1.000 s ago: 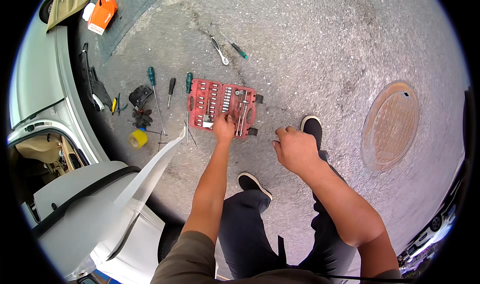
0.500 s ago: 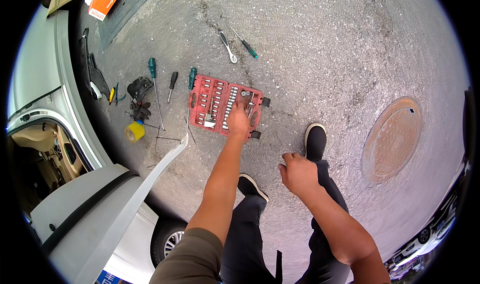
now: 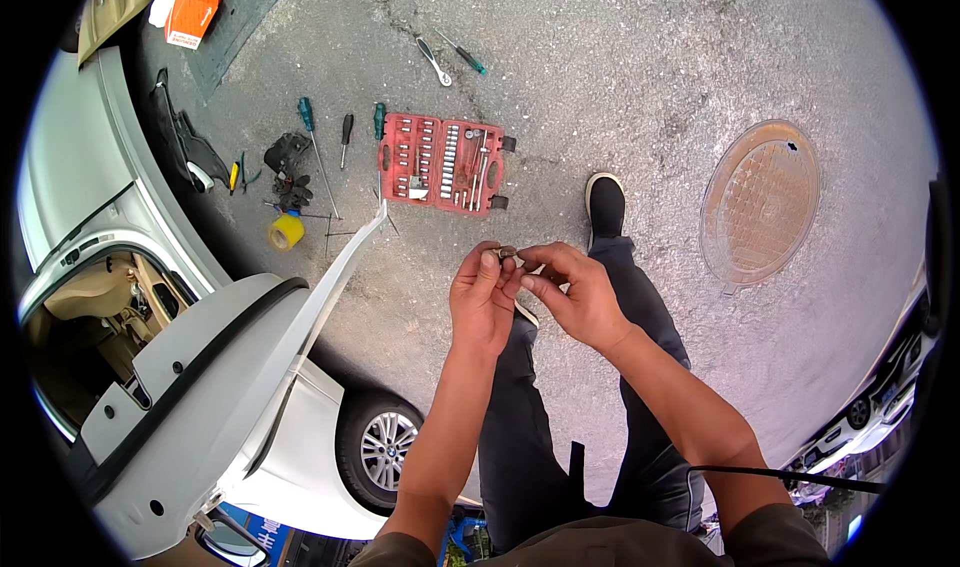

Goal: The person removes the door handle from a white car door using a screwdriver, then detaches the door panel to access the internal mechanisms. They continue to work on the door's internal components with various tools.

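Even Daylight, Curving Edges

Bright, soft daylight covers the pavement [image 3: 640, 87] ahead of the left hand [image 3: 484, 302]. To that hand's left, deep shadow lies beneath the pale car [image 3: 290, 432], whose cabin is dim. Far right of the right hand [image 3: 578, 302], straight edges bend toward the black, blue-fringed rim. The small piece [image 3: 505, 254] at the left fingertips lacks clear detail.

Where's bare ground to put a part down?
The asphalt is bare between the red socket set and the manhole cover, beyond the right shoe. It is crowded between the set and the pale car: screwdrivers, yellow tape roll.
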A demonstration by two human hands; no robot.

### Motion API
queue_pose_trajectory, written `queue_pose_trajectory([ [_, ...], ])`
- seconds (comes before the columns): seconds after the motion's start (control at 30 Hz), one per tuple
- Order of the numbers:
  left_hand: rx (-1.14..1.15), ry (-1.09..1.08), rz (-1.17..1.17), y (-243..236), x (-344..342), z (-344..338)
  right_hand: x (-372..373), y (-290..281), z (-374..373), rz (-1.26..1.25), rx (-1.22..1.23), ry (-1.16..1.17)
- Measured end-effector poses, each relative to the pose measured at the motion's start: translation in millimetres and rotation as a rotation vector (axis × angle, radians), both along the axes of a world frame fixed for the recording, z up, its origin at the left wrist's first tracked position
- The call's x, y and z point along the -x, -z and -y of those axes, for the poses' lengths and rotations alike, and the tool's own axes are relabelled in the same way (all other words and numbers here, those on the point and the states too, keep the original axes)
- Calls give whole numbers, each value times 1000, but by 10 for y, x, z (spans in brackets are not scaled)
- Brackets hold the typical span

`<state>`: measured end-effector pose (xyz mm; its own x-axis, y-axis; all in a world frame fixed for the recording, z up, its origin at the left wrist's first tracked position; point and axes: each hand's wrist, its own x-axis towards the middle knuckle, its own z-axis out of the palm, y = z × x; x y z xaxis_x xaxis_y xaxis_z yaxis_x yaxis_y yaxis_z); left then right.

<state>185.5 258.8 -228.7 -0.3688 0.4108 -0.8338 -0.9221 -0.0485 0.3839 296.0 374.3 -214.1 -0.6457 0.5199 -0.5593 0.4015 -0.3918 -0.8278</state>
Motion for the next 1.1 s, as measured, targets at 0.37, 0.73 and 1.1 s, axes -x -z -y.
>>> queue_pose_trajectory([
  [0.37, 26, 474, -13, -1351, -353, -411, -269, -1180, -720, 46, 114, -157],
  [0.73, 158, 695, -294, -1299, -368, -318, 53, -1075, -1270, 317, -466, -609],
  [1.1, 341, 256, -78, -481, 182, -211, 1391, 756, -1825, 404, -872, -973],
])
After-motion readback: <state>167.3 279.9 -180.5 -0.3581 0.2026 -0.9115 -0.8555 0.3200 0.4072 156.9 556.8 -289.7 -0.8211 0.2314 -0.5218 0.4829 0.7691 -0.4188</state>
